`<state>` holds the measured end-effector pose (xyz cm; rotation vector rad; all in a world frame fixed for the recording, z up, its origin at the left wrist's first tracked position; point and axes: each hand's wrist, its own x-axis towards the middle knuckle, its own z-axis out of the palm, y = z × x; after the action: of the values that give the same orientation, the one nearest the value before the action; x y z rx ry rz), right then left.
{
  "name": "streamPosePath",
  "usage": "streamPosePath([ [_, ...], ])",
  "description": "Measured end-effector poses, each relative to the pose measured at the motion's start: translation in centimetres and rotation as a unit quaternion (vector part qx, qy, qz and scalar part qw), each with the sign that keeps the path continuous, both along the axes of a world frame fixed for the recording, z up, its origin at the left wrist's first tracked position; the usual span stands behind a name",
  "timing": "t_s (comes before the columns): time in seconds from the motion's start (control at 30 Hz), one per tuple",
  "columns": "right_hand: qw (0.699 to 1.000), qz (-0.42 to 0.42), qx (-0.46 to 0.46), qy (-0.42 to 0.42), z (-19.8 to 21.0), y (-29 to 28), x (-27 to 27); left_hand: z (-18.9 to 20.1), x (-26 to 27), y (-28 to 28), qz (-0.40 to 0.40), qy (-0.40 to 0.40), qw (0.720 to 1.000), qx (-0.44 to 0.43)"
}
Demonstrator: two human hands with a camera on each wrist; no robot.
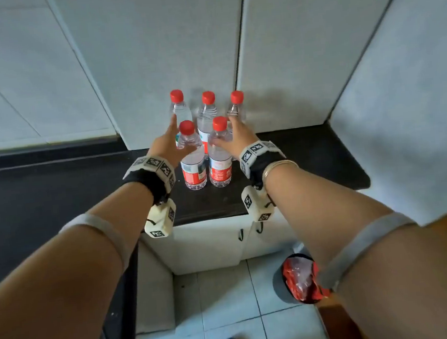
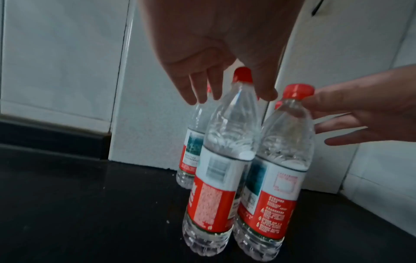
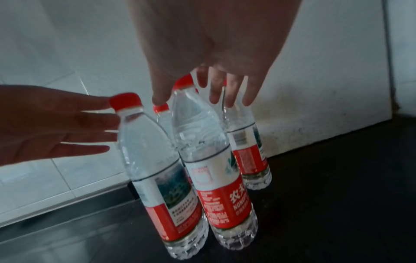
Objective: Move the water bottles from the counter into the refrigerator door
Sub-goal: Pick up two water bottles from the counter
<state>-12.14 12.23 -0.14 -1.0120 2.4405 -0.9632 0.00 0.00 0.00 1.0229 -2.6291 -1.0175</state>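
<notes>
Five red-capped water bottles stand upright in a close cluster on the black counter [image 1: 54, 185], three behind and two in front; the left hand [image 1: 166, 144] reaches with spread, straight fingers beside the front left bottle [image 1: 192, 158], gripping nothing; the right hand [image 1: 237, 138], likewise spread and empty, sits beside the front right bottle [image 1: 219, 158]; white wall tiles [image 1: 164, 52] rise behind
</notes>
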Motion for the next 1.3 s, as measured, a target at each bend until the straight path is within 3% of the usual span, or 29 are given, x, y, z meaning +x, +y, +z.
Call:
streamPosePath([
  [0.13,0.998,-0.001,0.045,-0.042,-1.9,-0.8,-0.3,-2.3,-0.9,-0.7,0.002,-0.008,1.0,0.028],
  [0.27,0.996,-0.029,0.02,-0.081,-3.9,-1.4,-0.5,-4.8,-2.1,-1.6,0.027,-0.007,0.997,0.076],
  [0.4,0.996,-0.052,0.022,-0.07,-4.8,-1.6,-0.5,-6.3,-3.0,-1.6,0.008,-0.033,0.998,0.059],
  [0.6,0.994,-0.089,0.034,-0.048,-4.2,-1.1,0.0,-6.2,-3.1,-2.0,0.01,-0.005,0.997,0.076],
  [0.93,0.969,-0.242,-0.008,-0.045,-0.4,5.4,1.7,-2.4,-3.7,2.0,-0.147,-0.004,0.987,0.068],
  [1.3,0.913,-0.408,-0.009,0.01,3.5,22.0,6.9,0.6,-4.3,16.3,-0.347,0.043,0.932,0.099],
])
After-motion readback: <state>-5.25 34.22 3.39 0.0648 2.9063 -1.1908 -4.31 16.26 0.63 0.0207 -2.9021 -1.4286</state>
